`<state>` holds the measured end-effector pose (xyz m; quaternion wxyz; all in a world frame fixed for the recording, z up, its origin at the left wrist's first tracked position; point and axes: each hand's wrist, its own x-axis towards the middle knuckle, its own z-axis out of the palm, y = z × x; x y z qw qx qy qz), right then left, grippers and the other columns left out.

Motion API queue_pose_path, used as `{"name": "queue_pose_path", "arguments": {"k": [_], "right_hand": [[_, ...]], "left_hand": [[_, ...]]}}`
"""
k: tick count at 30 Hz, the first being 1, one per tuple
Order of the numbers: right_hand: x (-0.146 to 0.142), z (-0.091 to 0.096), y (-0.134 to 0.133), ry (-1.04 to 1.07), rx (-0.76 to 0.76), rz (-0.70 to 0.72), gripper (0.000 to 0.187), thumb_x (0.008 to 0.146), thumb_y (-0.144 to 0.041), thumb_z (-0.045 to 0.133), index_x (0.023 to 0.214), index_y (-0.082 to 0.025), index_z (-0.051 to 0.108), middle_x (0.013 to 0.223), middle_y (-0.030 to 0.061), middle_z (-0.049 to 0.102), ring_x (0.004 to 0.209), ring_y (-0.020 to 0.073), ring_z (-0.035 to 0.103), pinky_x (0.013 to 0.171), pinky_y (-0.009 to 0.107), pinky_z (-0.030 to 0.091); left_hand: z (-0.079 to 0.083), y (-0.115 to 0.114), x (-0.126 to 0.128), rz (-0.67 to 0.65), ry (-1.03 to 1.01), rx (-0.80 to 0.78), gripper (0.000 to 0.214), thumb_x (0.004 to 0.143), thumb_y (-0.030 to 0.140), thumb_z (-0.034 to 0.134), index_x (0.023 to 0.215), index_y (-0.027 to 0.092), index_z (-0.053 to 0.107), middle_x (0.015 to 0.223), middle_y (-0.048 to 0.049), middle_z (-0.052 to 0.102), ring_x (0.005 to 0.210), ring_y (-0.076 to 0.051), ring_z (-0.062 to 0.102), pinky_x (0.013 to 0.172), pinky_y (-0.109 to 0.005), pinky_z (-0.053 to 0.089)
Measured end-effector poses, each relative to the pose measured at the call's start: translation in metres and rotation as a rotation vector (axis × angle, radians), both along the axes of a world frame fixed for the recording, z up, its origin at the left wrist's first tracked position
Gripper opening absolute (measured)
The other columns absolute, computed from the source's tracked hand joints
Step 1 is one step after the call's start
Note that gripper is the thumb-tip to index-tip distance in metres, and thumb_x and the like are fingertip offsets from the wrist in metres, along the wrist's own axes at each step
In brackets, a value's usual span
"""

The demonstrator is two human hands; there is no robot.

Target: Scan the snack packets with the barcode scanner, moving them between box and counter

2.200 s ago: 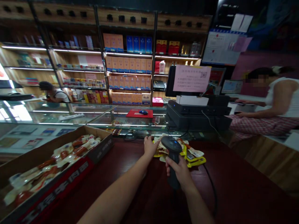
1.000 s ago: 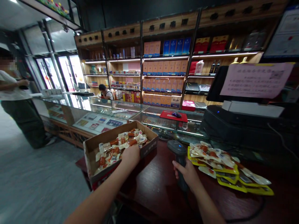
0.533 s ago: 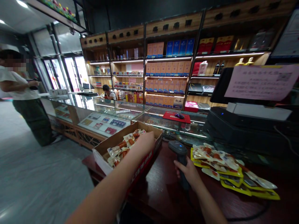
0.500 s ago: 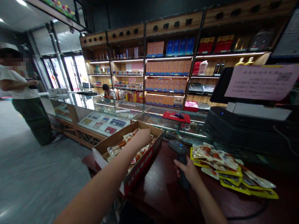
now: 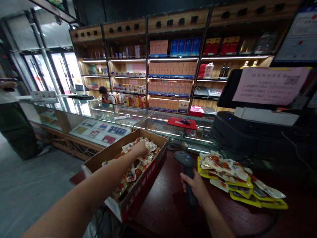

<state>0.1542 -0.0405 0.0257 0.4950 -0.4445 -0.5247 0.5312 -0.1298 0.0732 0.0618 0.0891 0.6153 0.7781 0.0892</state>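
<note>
Head view: an open cardboard box (image 5: 141, 190) is seen at centre-left of the frame, set at a slant on a dark red table (image 5: 160, 211), its red-banded long side turned toward the lower right. Clear-wrapped packets (image 5: 130, 174) with reddish-brown contents are held loosely in it. The left hand (image 5: 140, 148) is placed inside the box, toward its far end, with the fingers bent down among the packets; whether any packet is gripped cannot be told, the fingertips being hidden. A dark handheld scanner (image 5: 184, 159), blue light lit on its head, is held near upright right of the box by the right hand (image 5: 194, 185), whose fingers are closed around the handle. At right of the frame, just beside the scanner, a pile of similar packets (image 5: 226, 167) is stacked on the table, partly over yellow-edged packets (image 5: 259, 200). Behind the pile, at upper right, a monitor (image 5: 229, 87) is partly covered by a pink sheet (image 5: 268, 86). A mouse (image 5: 185, 121) is rested on a red mat (image 5: 174, 123) on the glass counter (image 5: 158, 115) at mid-frame, and boxed goods (image 5: 170, 68) are shelved beyond
</note>
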Motion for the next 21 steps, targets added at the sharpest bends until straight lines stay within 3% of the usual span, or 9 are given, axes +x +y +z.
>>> {"name": "queue_pose_path", "arguments": {"k": [3,6,12,16,21], "right_hand": [[-0.001,-0.002,0.003,0.002,-0.008,0.036,0.041,0.062,-0.047,0.072,0.081,-0.020,0.046,0.050,-0.0069,0.054,0.037,0.0105,0.049,0.035,0.022,0.042],[-0.001,-0.001,0.002,-0.006,-0.015,0.064,0.040,0.064,-0.045,0.072,0.082,-0.020,0.046,0.052,-0.0067,0.054,0.038,0.0106,0.050,0.037,0.022,0.042],[0.006,0.011,-0.013,-0.005,-0.014,0.165,0.041,0.063,-0.046,0.072,0.082,-0.020,0.047,0.052,-0.0066,0.054,0.038,0.0094,0.048,0.037,0.022,0.042],[0.014,0.020,-0.023,0.006,0.014,0.205,0.039,0.067,-0.045,0.070,0.088,-0.018,0.051,0.053,-0.0055,0.054,0.039,0.0098,0.048,0.039,0.023,0.042],[0.019,0.022,-0.028,-0.035,0.016,0.198,0.042,0.066,-0.046,0.069,0.090,-0.018,0.050,0.054,-0.0057,0.054,0.040,0.0102,0.048,0.040,0.023,0.042]], "left_hand": [[0.011,0.005,-0.005,-0.034,-0.039,0.011,0.030,0.058,0.029,0.070,0.083,0.013,0.064,0.090,-0.0124,0.068,0.082,-0.023,0.064,0.064,-0.025,0.046],[0.030,-0.005,-0.008,-0.132,-0.212,0.081,0.030,0.062,0.030,0.068,0.087,0.014,0.061,0.080,-0.0060,0.068,0.075,-0.019,0.063,0.060,-0.023,0.044],[0.064,-0.068,0.010,-0.313,-0.925,0.015,0.039,0.054,0.025,0.072,0.089,0.015,0.058,0.067,0.0010,0.065,0.059,-0.013,0.060,0.056,-0.023,0.045],[0.062,-0.092,0.026,-0.226,-1.069,0.030,0.039,0.049,0.023,0.076,0.085,0.013,0.064,0.068,-0.0007,0.067,0.060,-0.014,0.061,0.060,-0.025,0.047],[0.051,-0.089,0.035,-0.161,-1.053,0.053,0.033,0.050,0.020,0.078,0.082,0.013,0.069,0.070,-0.0027,0.070,0.065,-0.016,0.064,0.065,-0.028,0.050]]}}
